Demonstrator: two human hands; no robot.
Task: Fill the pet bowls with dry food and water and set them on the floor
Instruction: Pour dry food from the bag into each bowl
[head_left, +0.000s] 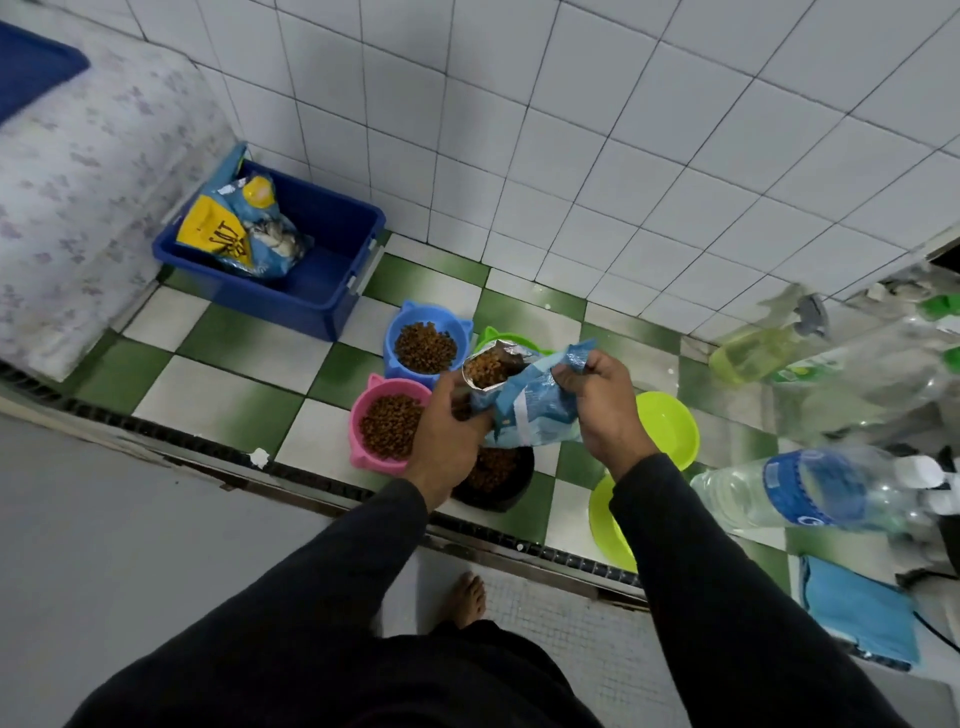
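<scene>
- Both hands are gripping the blue food bag (524, 410) at mid-frame: the left hand (452, 431) is curling around its lower side and the right hand (597, 400) is pinching the top edge.
- The open mouth is tilting toward the blue bowl (426, 338) and pink bowl (389, 426), both already holding kibble; tipping further is risking overflow onto the floor.
- A black bowl (493, 478) is sitting under the bag, mostly hidden, so pouring blind is risking a miss.
- The light green bowls (670, 426) at the right are looking unfilled.
</scene>
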